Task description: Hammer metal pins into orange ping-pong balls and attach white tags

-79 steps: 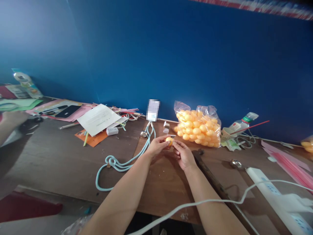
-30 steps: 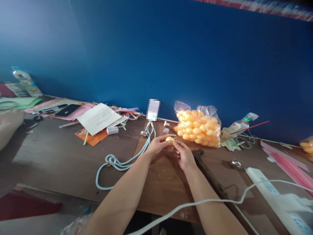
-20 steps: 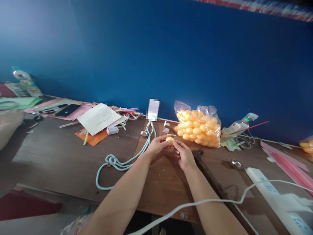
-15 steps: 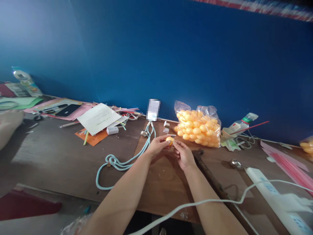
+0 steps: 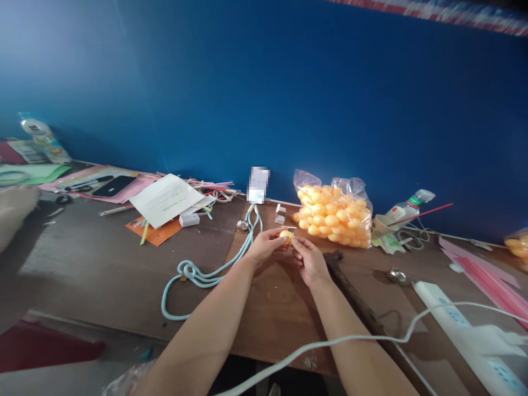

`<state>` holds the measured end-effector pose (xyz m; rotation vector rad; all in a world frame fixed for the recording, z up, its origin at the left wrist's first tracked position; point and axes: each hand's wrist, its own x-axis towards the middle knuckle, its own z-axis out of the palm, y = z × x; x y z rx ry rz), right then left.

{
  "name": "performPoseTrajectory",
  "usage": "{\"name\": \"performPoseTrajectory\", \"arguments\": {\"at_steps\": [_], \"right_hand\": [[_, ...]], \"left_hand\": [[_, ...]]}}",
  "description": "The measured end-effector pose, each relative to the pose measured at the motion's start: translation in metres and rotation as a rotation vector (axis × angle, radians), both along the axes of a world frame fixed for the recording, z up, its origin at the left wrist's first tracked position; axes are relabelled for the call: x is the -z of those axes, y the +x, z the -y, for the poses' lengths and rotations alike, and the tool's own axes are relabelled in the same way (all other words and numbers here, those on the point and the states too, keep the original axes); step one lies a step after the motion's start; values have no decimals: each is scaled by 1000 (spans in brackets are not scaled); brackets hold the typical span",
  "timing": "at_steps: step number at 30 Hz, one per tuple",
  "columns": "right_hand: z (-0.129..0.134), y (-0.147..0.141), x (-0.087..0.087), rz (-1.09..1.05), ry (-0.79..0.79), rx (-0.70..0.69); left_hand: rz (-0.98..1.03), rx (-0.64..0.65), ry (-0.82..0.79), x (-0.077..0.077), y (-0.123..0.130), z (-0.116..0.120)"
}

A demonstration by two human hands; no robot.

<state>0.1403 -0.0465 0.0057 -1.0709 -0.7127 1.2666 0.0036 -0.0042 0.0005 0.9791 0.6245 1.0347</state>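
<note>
My left hand [image 5: 267, 245] is closed around an orange ping-pong ball [image 5: 285, 236], gripped between thumb and fingers above the brown table. Just to the right, the thumb and forefinger of my right hand [image 5: 307, 259] are pinched together at the ball's right side. Whatever lies between those fingertips is too small to make out. Behind my hands stands a clear plastic bag [image 5: 334, 214] full of similar orange balls. A small white block [image 5: 280, 213] lies beyond my left fingertips.
A light blue cord [image 5: 202, 278] loops across the table left of my forearm. A white cable [image 5: 313, 346] crosses over my right forearm from a power strip [image 5: 449, 319]. Papers [image 5: 165, 199] and a phone [image 5: 115, 186] lie left; another person's arm [image 5: 16, 212] shows at the edge.
My hands and the ball stay almost in the same place. At the left edge, the other person's arm has shifted slightly.
</note>
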Motion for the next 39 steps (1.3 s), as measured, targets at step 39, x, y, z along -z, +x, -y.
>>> {"name": "performPoseTrajectory", "arguments": {"at_steps": [39], "right_hand": [[1,-1,-1,57,14,9]], "left_hand": [[-4,2,6,-1,-1,0]]}}
